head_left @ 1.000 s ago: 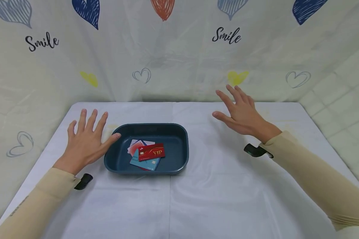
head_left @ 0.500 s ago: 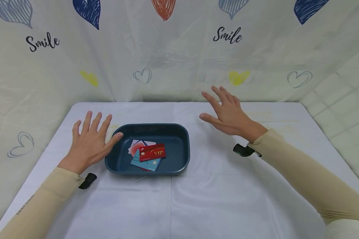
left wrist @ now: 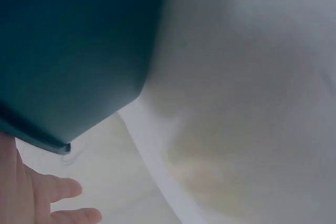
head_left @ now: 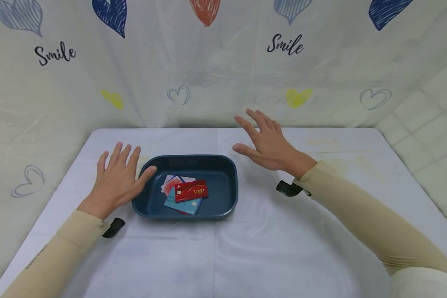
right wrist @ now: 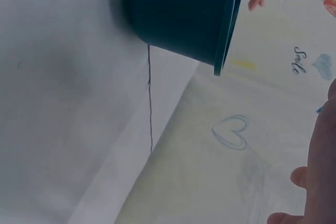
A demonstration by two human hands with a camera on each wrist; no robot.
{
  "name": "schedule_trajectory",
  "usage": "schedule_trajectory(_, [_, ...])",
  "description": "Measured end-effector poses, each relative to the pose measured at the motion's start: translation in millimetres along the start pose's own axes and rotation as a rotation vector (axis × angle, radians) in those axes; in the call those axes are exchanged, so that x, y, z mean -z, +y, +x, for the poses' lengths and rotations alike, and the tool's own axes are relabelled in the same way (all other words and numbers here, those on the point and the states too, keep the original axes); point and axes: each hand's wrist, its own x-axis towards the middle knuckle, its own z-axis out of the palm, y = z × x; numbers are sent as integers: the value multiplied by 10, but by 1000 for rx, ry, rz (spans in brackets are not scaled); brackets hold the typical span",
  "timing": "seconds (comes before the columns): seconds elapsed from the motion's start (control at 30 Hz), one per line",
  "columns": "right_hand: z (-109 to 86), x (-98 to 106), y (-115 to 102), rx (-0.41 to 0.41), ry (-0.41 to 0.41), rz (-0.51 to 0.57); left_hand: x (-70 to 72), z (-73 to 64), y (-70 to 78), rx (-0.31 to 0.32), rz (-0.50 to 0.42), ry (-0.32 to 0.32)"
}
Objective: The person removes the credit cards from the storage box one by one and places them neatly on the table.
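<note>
A dark teal tray (head_left: 223, 186) with rounded corners sits on the table, left of the middle. Several overlapping cards lie in it: a red VIP card (head_left: 191, 191) on top, a light blue card (head_left: 182, 205) below and a pale card with a red circle (head_left: 169, 185) behind. My left hand (head_left: 117, 184) is spread at the tray's left end, its thumb over the rim; whether it touches cannot be told. Spread fingers also mark my right hand (head_left: 270, 145), held above the table right of the tray's far corner, apart from it. Neither hand holds anything.
A white cloth covers the table (head_left: 275, 256), with a crease down its middle. Behind the far edge hangs a pale curtain (head_left: 223, 70) printed with hearts and "Smile". Dark wrist cameras jut from beneath both sleeves.
My right hand has moved left toward the tray. My left hand has shifted slightly right, closer along the tray's left end. The tray and cards stay put.
</note>
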Motion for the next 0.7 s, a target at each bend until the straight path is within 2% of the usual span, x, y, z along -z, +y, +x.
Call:
schedule_trajectory(0.1, [33, -29, -63, 25, 5, 17, -25, -9, 2, -14, 4, 9])
schedule_trajectory(0.3, [87, -101, -166, 70, 23, 30, -66, -11, 10, -56, 8, 78])
schedule_trajectory(0.57, [165, -215, -361, 115, 8, 49, -82, -17, 30, -78, 45, 79])
schedule_trajectory(0.7, [201, -265, -470, 146, -3, 53, -101, -22, 32, -115, 69, 111])
